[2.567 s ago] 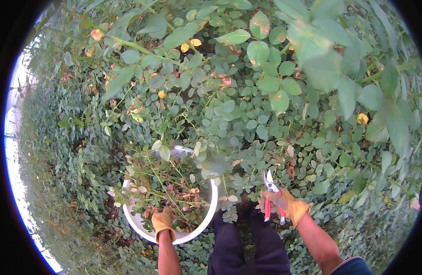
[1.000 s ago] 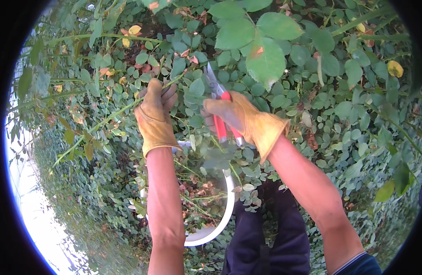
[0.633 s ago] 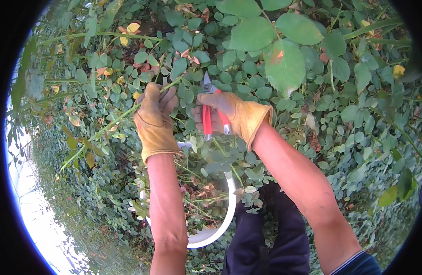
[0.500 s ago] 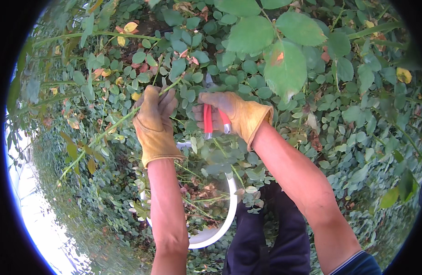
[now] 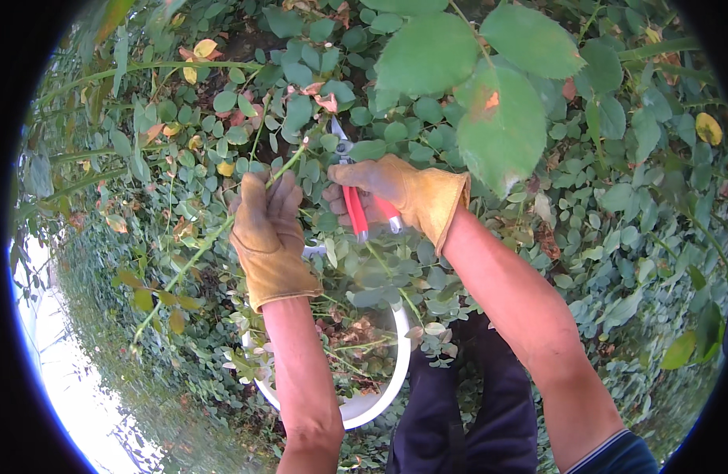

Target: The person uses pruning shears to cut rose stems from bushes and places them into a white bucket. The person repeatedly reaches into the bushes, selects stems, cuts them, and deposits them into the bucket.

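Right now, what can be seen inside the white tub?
Inside the white tub, green stems and dry brown leaves show. The left forearm crosses it, hiding some contents; the bottom cannot be seen.

Left of the frame's centre, a stem (image 5: 194, 257) is held in the left hand (image 5: 271, 237). Near centre, pruning shears (image 5: 354, 212) are gripped in the right hand (image 5: 396, 188). Below, a bucket (image 5: 401, 332) with cuttings (image 5: 360, 333) in it is partly covered by the left forearm (image 5: 307, 383) and flanked at right by trouser legs (image 5: 498, 403).
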`<state>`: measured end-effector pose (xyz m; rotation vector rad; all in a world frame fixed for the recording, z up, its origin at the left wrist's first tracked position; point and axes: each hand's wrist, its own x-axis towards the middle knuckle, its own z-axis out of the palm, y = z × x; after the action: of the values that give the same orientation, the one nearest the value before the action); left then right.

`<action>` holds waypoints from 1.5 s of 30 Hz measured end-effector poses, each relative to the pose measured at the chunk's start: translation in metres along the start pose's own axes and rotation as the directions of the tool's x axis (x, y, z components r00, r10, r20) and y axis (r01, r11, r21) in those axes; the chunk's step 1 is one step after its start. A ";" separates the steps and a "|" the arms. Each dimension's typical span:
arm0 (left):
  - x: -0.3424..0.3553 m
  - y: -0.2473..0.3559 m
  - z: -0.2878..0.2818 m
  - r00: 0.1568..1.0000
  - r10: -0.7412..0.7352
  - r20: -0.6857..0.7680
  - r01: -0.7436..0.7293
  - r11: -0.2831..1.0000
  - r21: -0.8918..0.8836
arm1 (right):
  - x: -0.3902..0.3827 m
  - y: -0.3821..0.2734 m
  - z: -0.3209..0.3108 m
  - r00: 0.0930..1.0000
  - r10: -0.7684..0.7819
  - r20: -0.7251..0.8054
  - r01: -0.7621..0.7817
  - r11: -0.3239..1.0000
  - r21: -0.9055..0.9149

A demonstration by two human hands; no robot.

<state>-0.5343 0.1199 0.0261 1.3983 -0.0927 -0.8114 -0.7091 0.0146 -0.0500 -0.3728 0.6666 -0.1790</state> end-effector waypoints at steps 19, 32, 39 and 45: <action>0.006 -0.015 -0.018 0.993 -0.118 0.016 0.119 0.986 -0.115 | -0.016 0.009 0.009 0.969 -0.070 -0.238 0.019 0.978 -0.209; -0.155 -0.043 -0.190 0.945 -0.288 -0.157 0.157 0.818 -0.554 | -0.079 0.032 0.002 0.985 0.029 -0.171 -0.075 0.960 -0.269; -0.176 -0.075 -0.217 0.981 -0.195 -0.004 0.138 0.706 -0.695 | -0.097 0.040 0.027 0.971 -0.114 -0.212 0.015 0.909 -0.417; -0.192 -0.087 -0.212 0.914 -0.404 -0.046 0.228 0.603 -0.765 | -0.122 0.035 0.060 0.933 -0.278 -0.230 0.114 0.832 -0.543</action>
<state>-0.6055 0.4060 -0.0210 0.6846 0.6350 -0.8435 -0.7641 0.0971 0.0485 -0.9604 0.9806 -0.2560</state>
